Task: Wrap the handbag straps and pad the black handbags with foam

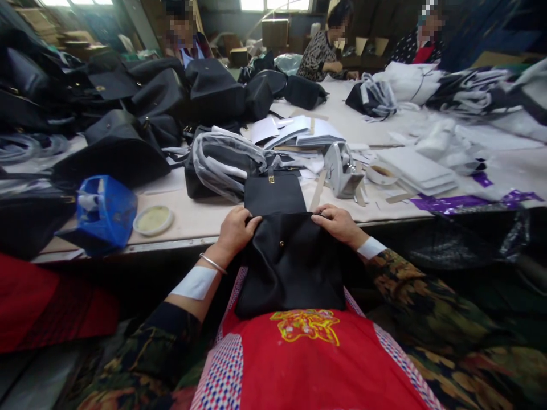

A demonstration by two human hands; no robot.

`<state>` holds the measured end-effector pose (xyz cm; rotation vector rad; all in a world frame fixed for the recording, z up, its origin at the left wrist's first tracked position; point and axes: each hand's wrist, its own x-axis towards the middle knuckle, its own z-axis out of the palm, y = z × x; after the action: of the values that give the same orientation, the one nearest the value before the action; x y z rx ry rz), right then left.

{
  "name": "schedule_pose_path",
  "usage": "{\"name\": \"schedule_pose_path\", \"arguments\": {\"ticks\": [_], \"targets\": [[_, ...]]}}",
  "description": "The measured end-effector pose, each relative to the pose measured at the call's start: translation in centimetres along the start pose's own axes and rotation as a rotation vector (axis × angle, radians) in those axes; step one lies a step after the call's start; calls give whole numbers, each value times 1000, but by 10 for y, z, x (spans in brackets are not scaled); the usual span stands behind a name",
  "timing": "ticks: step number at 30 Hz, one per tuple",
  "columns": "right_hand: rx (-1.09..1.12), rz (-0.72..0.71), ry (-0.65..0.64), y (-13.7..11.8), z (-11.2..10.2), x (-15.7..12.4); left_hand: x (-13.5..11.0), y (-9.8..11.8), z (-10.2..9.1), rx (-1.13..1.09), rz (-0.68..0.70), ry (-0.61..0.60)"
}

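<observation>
From where I stand, the person has a black bag at the lap, its base against a red apron and its flap laid open over the edge of the table. The left hand pinches one corner of the bag's mouth between thumb and fingers, and the right hand grips the opposite corner, so the rim is drawn out between them.

Just beyond the flap, plastic-wrapped straps lie over another bag. To the right of those stands a grey tape dispenser, with a roll of tape near it. Off to the left, a blue dispenser sits beside a round dish. More black bags are heaped behind, and three people work across the table.
</observation>
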<state>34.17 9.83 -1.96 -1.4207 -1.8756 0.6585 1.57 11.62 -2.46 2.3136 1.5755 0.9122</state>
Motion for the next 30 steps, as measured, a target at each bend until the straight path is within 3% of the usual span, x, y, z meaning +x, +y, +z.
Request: {"name": "schedule_pose_path", "arguments": {"ticks": [4, 6, 11, 17, 20, 24, 27, 30], "targets": [[-33, 36, 61, 4, 8, 1, -23, 10, -8, -69, -147, 141], [-27, 35, 59, 6, 9, 1, -40, 19, -13, -107, -245, 155], [-110, -64, 53, -1, 5, -1, -79, 40, -18, -247, -503, -88], [-199, -62, 78, -14, 7, -7, -93, 52, -19, -37, -566, -267], [-38, 46, 111, -11, 11, -5, -95, 61, -18, 8, -614, -372], [387, 285, 192, -7, 17, 1, -96, 67, -10, 115, -623, -426], [522, 345, 186, -5, 19, 2, -99, 63, -5, 177, -619, -440], [613, 385, 188, -3, 18, 0, -106, 57, -9, 80, -615, -402]]}}
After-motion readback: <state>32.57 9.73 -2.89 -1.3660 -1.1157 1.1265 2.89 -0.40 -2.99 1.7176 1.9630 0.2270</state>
